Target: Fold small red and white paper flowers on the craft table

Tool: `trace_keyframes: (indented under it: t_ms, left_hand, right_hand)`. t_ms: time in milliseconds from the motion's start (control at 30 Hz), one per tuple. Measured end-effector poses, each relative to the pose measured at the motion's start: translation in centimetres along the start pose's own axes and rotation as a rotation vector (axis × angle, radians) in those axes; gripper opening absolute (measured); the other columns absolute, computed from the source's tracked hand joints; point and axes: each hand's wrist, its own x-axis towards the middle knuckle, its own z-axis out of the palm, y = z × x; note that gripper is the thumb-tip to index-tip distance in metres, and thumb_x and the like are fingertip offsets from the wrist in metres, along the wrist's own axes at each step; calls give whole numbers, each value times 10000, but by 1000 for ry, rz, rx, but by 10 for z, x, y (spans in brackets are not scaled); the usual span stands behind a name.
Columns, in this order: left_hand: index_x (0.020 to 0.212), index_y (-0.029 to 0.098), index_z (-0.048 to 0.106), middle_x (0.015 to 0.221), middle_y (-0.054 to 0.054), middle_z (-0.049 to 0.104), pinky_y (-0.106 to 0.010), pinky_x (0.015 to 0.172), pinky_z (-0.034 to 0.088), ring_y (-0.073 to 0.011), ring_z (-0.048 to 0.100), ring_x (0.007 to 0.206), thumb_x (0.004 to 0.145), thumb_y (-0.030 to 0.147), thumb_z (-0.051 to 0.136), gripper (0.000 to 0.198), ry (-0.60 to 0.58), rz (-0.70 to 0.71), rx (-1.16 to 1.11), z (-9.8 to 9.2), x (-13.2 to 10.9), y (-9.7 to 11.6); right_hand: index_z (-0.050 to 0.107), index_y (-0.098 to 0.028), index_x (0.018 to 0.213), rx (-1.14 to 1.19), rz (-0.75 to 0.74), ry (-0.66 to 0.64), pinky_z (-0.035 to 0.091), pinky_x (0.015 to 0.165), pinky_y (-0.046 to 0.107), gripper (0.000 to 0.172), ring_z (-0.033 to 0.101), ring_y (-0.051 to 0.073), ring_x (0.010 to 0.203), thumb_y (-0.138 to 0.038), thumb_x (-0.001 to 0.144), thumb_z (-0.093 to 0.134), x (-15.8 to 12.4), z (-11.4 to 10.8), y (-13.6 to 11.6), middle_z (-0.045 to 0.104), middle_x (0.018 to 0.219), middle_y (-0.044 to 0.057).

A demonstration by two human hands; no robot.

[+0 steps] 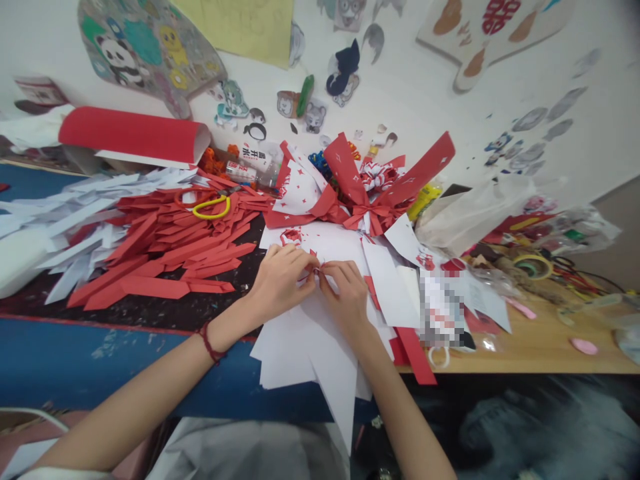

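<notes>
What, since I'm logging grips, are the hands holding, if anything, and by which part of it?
The left hand and right hand pinch a tiny piece; its kind and the part gripped cannot be told.

Near the front edge of the desk (537,355), toward its right end, lies a small pink oval (584,346); farther back sits a yellowish tape roll (545,271). A whitish plastic bag (475,217) slumps by the back edge. Above, a yellow sheet (245,27) and a panda picture (123,60) hang on the wall (420,100).
</notes>
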Motion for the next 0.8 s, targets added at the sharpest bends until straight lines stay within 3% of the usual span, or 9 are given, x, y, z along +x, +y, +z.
trace_keyframes:
  t_ms: [100,200,333,567,667,800]
  left_hand:
    - [860,188,601,788,9,664,-347,704,323,-170,547,771,875,181,545,59,74,14,86,1,-2,2]
    - [869,185,608,770,5,663,-343,699,326,-166,535,757,921,181,515,107,80,131,141,1,-3,-2]
    - [869,179,615,782,-9,662,-341,710,326,-168,520,771,955,180,487,155,-8,340,231,-4,-1,-11]
    - [803,159,585,772,-4,617,-332,705,314,-157,487,774,957,143,484,185,-163,540,267,-9,3,-14]
    - [797,169,594,745,-2,618,-340,694,305,-159,491,766,932,150,506,162,-207,497,215,-9,4,-12]
    - [863,198,615,800,2,651,-352,721,312,-174,521,814,879,217,567,54,-220,231,67,-7,4,-9]
  right_hand:
    - [627,-222,872,-12,19,-8,497,745,341,123,578,196,864,-136,906,546,0,1,0,686,898,49]
    - [642,-224,879,-29,30,18,499,738,345,119,583,198,843,-131,885,568,0,-1,1,698,895,44]
    - [673,-225,939,19,42,32,516,751,350,154,608,195,847,-117,862,594,-2,-2,4,717,915,39]
    - [686,-205,786,130,26,-29,497,657,320,197,588,173,740,-80,871,560,-9,0,10,716,767,28]
    - [676,-202,767,155,58,-83,487,653,320,221,582,172,730,-62,861,534,-7,-1,7,709,762,28]
    - [665,-215,776,199,239,-86,478,667,324,207,579,180,752,-31,798,574,-2,-6,2,697,773,9]
